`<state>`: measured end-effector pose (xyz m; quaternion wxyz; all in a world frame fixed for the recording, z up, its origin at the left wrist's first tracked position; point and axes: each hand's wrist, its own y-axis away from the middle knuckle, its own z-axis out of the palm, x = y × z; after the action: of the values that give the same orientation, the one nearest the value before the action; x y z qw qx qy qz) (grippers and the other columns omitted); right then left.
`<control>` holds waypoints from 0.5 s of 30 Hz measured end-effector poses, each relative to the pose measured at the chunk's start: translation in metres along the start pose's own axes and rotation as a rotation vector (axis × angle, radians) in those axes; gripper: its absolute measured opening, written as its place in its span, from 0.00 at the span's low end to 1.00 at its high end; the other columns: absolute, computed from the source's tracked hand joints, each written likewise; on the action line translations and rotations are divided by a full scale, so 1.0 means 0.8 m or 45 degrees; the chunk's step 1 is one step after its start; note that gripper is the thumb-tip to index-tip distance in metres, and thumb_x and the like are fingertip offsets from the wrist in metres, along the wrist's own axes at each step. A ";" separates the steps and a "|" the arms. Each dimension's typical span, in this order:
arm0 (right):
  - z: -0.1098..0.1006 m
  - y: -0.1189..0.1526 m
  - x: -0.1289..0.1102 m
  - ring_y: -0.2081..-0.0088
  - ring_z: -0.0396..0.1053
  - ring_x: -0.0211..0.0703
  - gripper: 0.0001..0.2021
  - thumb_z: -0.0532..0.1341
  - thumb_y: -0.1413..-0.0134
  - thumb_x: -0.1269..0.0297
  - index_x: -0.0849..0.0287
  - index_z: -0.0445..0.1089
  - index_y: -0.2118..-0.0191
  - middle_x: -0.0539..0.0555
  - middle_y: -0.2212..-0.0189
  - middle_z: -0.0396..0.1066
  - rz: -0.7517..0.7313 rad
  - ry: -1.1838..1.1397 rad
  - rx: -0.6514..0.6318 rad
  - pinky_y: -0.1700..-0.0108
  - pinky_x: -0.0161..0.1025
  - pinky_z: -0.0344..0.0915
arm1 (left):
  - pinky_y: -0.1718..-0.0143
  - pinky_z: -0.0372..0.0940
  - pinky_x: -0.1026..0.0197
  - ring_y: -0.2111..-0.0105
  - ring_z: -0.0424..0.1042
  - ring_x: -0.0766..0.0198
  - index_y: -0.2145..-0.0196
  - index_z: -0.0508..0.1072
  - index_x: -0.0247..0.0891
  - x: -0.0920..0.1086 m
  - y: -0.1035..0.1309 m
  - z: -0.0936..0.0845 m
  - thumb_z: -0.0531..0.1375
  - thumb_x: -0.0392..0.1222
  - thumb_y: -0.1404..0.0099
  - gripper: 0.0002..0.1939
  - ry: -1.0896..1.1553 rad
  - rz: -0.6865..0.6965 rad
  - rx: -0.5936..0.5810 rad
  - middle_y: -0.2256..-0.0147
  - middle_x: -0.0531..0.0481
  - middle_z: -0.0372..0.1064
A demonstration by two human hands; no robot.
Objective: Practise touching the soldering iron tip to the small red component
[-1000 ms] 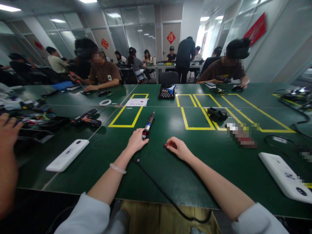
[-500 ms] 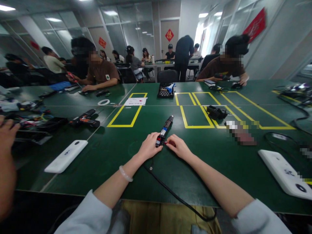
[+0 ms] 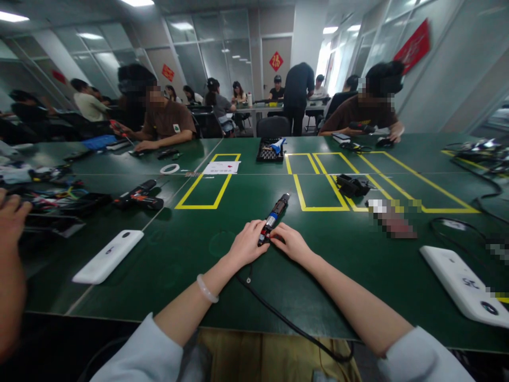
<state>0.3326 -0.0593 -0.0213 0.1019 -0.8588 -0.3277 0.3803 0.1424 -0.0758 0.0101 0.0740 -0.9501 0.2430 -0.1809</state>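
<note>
A slim dark power tool (image 3: 275, 215) with its inside partly exposed lies slantwise on the green table. A silver and blue section shows along its middle, and its narrow metal tip points away from me. My left hand (image 3: 248, 244) is closed round the rear end, covering part of it. My right hand (image 3: 293, 243) has its fingertips pinched together at the right of that end, by a small red part. What they pinch is too small to make out. From under my left hand a black cable (image 3: 278, 313) runs toward me over the table's edge.
White numbered cases (image 3: 109, 256) lie to the left and right. A cordless drill (image 3: 139, 195), a black part (image 3: 353, 185) and a bit tray (image 3: 270, 150) are farther off. Another person's hand (image 3: 14, 217) is at the far left. Co-workers sit across the table.
The tool and both hands have shifted slightly to the right in the picture. My right fingertips are now closer against the tool's rear end; the red part between them shows less.
</note>
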 end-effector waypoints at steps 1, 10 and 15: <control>0.000 0.000 -0.001 0.64 0.66 0.40 0.03 0.59 0.41 0.71 0.59 0.70 0.64 0.53 0.65 0.66 -0.002 0.001 0.001 0.60 0.36 0.63 | 0.49 0.65 0.52 0.47 0.62 0.52 0.40 0.57 0.40 0.002 0.000 0.001 0.60 0.46 0.39 0.32 -0.036 -0.006 0.001 0.45 0.43 0.60; -0.005 0.001 -0.010 0.58 0.67 0.42 0.07 0.55 0.37 0.69 0.58 0.70 0.60 0.55 0.60 0.68 -0.043 -0.068 0.024 0.54 0.39 0.65 | 0.54 0.65 0.55 0.53 0.64 0.54 0.38 0.55 0.39 0.014 -0.012 0.005 0.56 0.47 0.35 0.30 -0.292 -0.105 -0.007 0.50 0.41 0.61; -0.009 0.003 -0.006 0.60 0.68 0.41 0.08 0.56 0.38 0.68 0.56 0.70 0.56 0.54 0.60 0.67 0.034 -0.058 0.006 0.56 0.38 0.65 | 0.53 0.63 0.55 0.53 0.63 0.54 0.38 0.56 0.39 -0.002 -0.015 -0.001 0.58 0.51 0.35 0.31 -0.360 -0.102 0.019 0.50 0.41 0.60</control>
<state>0.3366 -0.0639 -0.0146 0.0914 -0.8541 -0.3174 0.4019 0.1460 -0.0649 0.0129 0.1074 -0.9745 0.1906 -0.0498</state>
